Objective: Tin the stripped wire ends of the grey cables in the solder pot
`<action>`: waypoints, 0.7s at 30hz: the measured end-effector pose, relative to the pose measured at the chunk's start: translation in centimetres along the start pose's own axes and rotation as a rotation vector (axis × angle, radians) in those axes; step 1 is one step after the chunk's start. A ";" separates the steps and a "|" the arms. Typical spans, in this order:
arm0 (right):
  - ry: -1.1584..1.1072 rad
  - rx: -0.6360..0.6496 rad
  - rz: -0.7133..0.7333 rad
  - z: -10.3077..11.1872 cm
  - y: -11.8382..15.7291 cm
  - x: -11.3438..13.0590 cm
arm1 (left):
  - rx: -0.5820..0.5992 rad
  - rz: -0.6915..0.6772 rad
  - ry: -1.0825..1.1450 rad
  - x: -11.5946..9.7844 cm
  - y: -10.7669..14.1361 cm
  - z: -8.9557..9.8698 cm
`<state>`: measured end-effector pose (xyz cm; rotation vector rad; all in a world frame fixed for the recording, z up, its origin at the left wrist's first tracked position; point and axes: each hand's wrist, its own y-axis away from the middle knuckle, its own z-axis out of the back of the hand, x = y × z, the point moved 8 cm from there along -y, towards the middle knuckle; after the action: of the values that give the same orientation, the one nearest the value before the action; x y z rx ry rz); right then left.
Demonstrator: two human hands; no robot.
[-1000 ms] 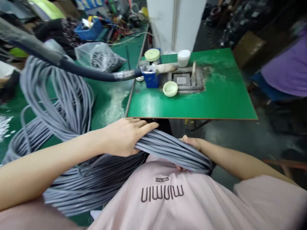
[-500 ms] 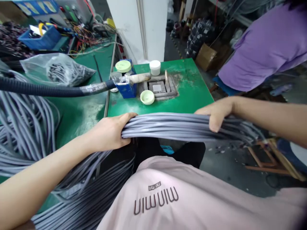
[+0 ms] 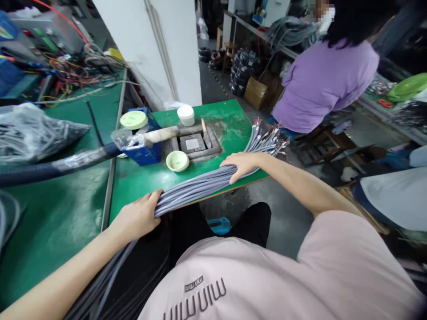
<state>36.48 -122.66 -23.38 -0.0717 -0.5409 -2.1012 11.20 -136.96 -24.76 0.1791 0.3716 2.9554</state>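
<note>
My left hand (image 3: 138, 214) is shut around a thick bundle of grey cables (image 3: 196, 189) near the front edge of a small green table (image 3: 213, 113). My right hand (image 3: 242, 165) grips the same bundle further along, above the table's front right corner. Past that hand, the cable ends (image 3: 267, 140) fan out, with bare tips, over the table's right side. Below my left hand, the cables hang down past my lap. A pale green dish (image 3: 177, 161) sits a little beyond the bundle.
On the table are a wooden-handled tool (image 3: 162, 134) on a blue box (image 3: 143, 151), a framed metal pot (image 3: 193, 144) and a white jar (image 3: 186, 115). A person in a purple shirt (image 3: 327, 84) sits to the right. A long green bench (image 3: 56, 222) runs along the left.
The view has swung up and to the right. My hands have moved closer together, the bundle now slants up to the right, and its fanned cable ends have come into view past my right hand.
</note>
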 end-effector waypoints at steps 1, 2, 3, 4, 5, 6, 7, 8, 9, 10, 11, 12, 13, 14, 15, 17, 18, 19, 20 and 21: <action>0.052 -0.075 -0.038 -0.3 0.7 -1.3 | 0.027 -0.002 0.005 0.3 -0.2 -0.7; 0.094 -0.139 -0.062 -0.5 1.4 -2.4 | 0.042 -0.003 0.009 0.6 -0.4 -1.1; 0.125 -0.193 -0.071 -0.6 2.1 -3.1 | 0.046 0.001 0.010 1.0 -0.6 -1.2; 0.144 -0.233 -0.066 -0.8 2.5 -3.3 | 0.045 0.008 0.008 1.4 -0.6 -1.1; 0.158 -0.262 -0.049 -1.0 2.8 -3.1 | 0.043 0.015 0.009 1.7 -0.5 -0.9; 0.171 -0.282 -0.026 -1.2 2.9 -2.5 | 0.041 0.019 0.017 2.0 -0.2 -0.6; 0.185 -0.304 -0.005 -1.5 2.9 -1.7 | 0.041 0.023 0.029 2.2 0.4 -0.3; 0.207 -0.329 0.021 -1.7 2.8 -0.8 | 0.038 0.018 0.052 2.4 1.0 0.0; 0.234 -0.366 0.053 -2.0 2.7 0.1 | 0.030 0.005 0.084 2.4 1.6 0.2; 0.263 -0.405 0.089 -2.2 2.4 0.7 | 0.025 -0.009 0.108 2.5 2.1 0.3; 0.292 -0.443 0.122 -2.5 2.1 0.9 | 0.027 -0.005 0.128 2.9 2.5 0.2; 0.318 -0.484 0.153 -2.6 1.6 0.9 | 0.023 -0.003 0.149 3.3 2.9 0.0; 0.338 -0.508 0.175 -2.8 1.0 0.7 | 0.009 0.008 0.168 3.9 3.3 -0.2; 0.350 -0.520 0.197 -3.0 0.5 0.3 | -0.009 0.009 0.198 4.5 3.8 -0.3; 0.346 -0.551 0.220 -3.0 0.2 0.0 | -0.023 -0.006 0.242 4.9 4.4 -0.5; 0.339 -0.564 0.240 -3.4 -0.3 -0.6 | -0.078 -0.017 0.342 6.4 6.1 -0.3; 0.334 -0.566 0.244 -3.7 -0.4 -0.9 | -0.122 0.011 0.383 7.7 7.1 0.1; 0.325 -0.568 0.238 -3.9 -0.5 -1.2 | -0.181 0.076 0.401 9.6 8.3 0.6; 0.312 -0.566 0.229 -4.1 -0.5 -1.3 | -0.255 0.179 0.394 12.1 9.6 1.3; 0.286 -0.575 0.200 -4.1 -0.5 -1.5 | -0.334 0.312 0.356 15.0 11.1 2.2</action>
<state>37.55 -122.85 -27.65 -0.1437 0.2418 -1.9634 -4.81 -144.52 -18.36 -0.3665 -0.1303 3.2957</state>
